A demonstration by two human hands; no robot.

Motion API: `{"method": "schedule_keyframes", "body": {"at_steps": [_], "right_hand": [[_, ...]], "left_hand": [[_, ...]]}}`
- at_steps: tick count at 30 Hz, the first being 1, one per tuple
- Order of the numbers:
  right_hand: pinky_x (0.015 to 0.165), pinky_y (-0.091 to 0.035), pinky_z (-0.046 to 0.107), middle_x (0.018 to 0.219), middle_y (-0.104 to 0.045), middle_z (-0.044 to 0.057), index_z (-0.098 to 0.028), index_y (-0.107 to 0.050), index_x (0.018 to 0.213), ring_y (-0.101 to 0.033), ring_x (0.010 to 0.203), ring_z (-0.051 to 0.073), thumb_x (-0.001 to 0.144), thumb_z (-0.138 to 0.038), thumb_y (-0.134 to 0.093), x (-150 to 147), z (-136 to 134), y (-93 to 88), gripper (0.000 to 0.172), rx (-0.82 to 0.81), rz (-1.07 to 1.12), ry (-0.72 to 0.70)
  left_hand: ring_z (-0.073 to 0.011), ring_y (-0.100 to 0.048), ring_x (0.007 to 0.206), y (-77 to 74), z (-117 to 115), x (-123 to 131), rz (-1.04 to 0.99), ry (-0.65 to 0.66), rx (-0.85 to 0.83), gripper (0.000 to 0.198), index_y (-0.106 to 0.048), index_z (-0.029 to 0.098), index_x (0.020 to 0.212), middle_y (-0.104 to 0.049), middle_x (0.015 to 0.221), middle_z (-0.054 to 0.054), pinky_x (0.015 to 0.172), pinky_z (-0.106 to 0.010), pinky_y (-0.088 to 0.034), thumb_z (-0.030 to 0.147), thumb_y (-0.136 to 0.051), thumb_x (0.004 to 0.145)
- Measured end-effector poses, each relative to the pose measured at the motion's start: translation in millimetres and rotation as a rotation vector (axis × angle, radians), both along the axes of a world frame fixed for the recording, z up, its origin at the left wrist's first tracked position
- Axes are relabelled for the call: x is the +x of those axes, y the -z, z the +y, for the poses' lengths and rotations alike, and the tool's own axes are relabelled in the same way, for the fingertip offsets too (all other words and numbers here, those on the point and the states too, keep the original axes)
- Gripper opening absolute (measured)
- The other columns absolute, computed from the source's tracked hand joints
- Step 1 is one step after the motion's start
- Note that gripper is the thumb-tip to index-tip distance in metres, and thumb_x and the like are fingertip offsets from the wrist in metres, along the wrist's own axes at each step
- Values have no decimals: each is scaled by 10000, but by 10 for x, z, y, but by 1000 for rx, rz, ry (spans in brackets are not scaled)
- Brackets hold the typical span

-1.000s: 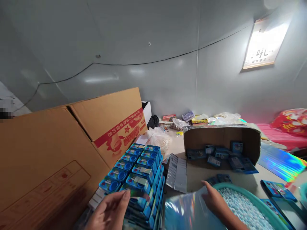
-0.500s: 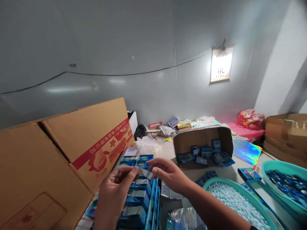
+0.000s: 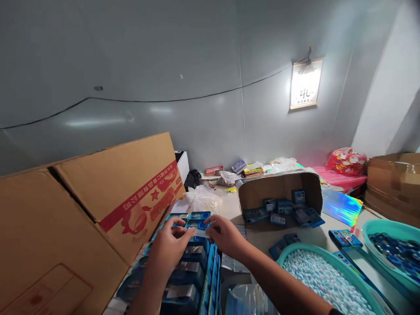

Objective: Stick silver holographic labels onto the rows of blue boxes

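While your two hands meet over the stack of blue boxes [image 3: 193,267], your left hand [image 3: 169,249] and right hand [image 3: 225,236] each pinch an end of a small silver strip [image 3: 201,233], fingers closed on it, pressing it down on the topmost box. Just left of the grip leans a big cardboard carton [image 3: 108,197]. Right of it, near your forearm, sits a teal basin [image 3: 295,253] of pale blue pieces; beyond the grip lies an open box [image 3: 278,188] holding more blue packs.
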State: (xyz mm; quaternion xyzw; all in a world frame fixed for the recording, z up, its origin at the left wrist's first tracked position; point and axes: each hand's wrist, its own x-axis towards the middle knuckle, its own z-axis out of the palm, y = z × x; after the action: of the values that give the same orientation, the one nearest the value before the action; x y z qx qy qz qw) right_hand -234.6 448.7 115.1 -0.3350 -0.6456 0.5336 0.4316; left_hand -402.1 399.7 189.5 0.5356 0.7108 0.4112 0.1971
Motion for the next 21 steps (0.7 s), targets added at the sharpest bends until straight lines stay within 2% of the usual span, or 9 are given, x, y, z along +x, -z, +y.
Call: {"method": "schedule_keyframes", "body": {"at_steps": [3, 6, 10, 13, 17, 21], "right_hand": [[586, -299, 259, 668, -486, -73, -218, -508, 902, -435, 615, 118, 831, -222, -580, -35, 62, 94, 101, 46, -10, 52], [610, -280, 269, 668, -408, -69, -234, -386, 756, -374, 650, 119, 809, -278, -605, -74, 116, 205, 230, 103, 10, 72], [617, -307, 265, 696, -380, -68, -248, -343, 774, -349, 657, 121, 832, -460, -642, -133, 131, 329, 371, 31, 180, -67], [624, -327, 264, 720, -355, -64, -254, -321, 797, -345, 666, 126, 869, -598, -607, -168, 113, 448, 453, 1, 271, -96], [601, -315, 269, 688, -307, -60, -254, -299, 732, -316, 649, 124, 907, -706, -486, -194, 69, 711, 519, 53, 17, -29], [602, -343, 279, 662, -333, -46, -248, -311, 693, -370, 634, 133, 921, -665, -488, -91, -4, 1015, 507, 33, -192, 11]], "left_hand": [[-238, -684, 684, 68, 47, -36, 97, 0, -36, 459, -541, 249, 891, -738, 694, -21, 688, -341, -482, 595, -667, 618], [-222, -667, 653, 136, 83, -76, 124, 11, -91, 424, -535, 242, 918, -718, 682, -9, 675, -332, -471, 558, -651, 660], [-234, -660, 733, 129, 87, -100, 216, 34, -110, 423, -603, 216, 923, -692, 793, -46, 718, -351, -488, 538, -662, 657], [-249, -651, 774, 86, 81, -94, 257, 9, -117, 448, -638, 198, 911, -686, 843, -69, 748, -370, -490, 542, -701, 631], [-251, -664, 787, 88, 82, -82, 228, 21, -164, 402, -637, 203, 821, -713, 829, -74, 742, -361, -487, 565, -707, 662], [-266, -695, 812, 107, 104, -64, 210, 39, -186, 413, -663, 196, 846, -737, 845, -83, 764, -377, -514, 571, -706, 677]]}}
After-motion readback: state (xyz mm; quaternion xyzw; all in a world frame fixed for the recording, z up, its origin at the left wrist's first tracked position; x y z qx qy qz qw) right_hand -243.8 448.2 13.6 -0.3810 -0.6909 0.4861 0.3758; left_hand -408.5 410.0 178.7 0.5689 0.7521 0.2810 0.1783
